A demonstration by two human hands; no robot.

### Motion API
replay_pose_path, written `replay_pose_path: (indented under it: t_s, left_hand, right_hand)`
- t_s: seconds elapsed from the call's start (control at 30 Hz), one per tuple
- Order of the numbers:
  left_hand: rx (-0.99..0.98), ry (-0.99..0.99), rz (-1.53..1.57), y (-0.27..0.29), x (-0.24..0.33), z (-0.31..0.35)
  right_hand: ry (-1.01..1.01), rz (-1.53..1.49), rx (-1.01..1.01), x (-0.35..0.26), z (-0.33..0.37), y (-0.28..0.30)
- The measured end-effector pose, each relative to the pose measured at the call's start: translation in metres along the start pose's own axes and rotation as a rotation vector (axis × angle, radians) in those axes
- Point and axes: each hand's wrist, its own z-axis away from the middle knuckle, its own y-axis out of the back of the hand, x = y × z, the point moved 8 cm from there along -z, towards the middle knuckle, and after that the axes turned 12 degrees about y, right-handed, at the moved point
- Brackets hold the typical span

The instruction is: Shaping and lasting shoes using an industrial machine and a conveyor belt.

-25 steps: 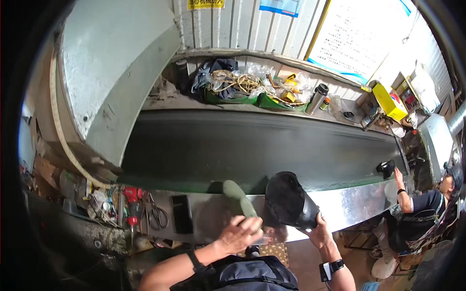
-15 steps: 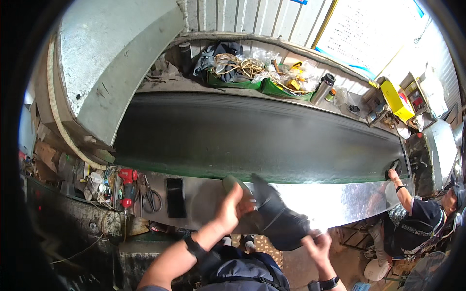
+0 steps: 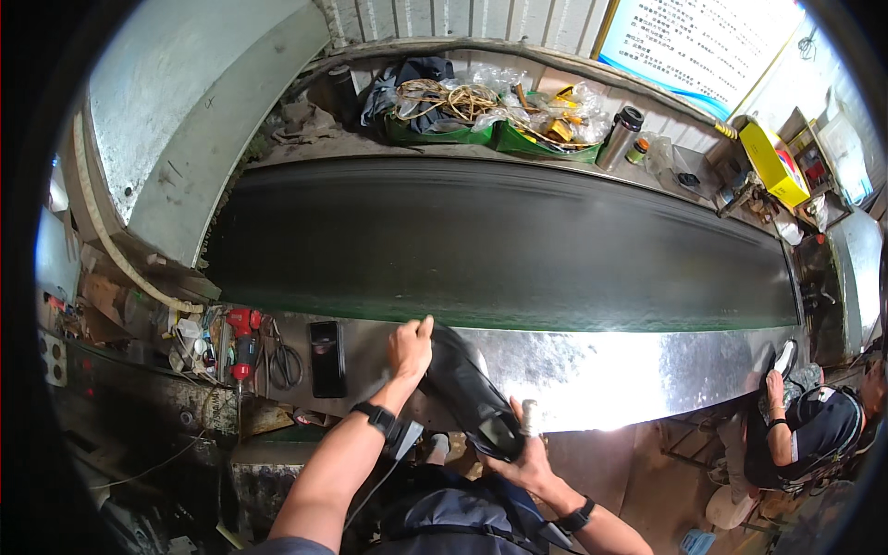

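A black shoe [image 3: 467, 384] is held tilted over the near edge of the metal ledge, its opening toward me. My left hand [image 3: 409, 351] is closed at its far end, by the belt's edge. Around the near end, beside the opening, my right hand [image 3: 527, 453] grips it. A pale wrap or small whitish piece shows at a right-hand finger; which, I cannot tell. Both wrists wear dark bands. Left of my left hand, a black phone [image 3: 327, 359] lies on the metal ledge [image 3: 592, 370].
Beyond the ledge runs a wide dark conveyor belt [image 3: 499, 245]. Scissors [image 3: 285, 365] and a red-and-black power tool [image 3: 244, 342] lie at left. Green bins [image 3: 546, 143] and a steel flask [image 3: 621, 139] stand behind the belt. At right a co-worker [image 3: 805, 425] holds another shoe [image 3: 784, 356].
My right hand has moved left and the shoe has turned, its opening now showing. My left hand has shifted slightly left, onto the shoe. The co-worker has drawn a shoe off the belt's end.
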Motion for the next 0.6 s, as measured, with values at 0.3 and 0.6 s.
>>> replay_pose_path:
  t_s: [0.3, 0.6]
  left_hand:
    - [-0.188, 0.163, -0.151, -0.029, 0.012, 0.074]
    - [-0.190, 0.272, 0.242, -0.006, -0.012, 0.071]
  right_hand:
    - [0.220, 0.139, -0.316, 0.027, 0.045, 0.021]
    - [-0.020, -0.301, -0.347, 0.016, 0.034, 0.026]
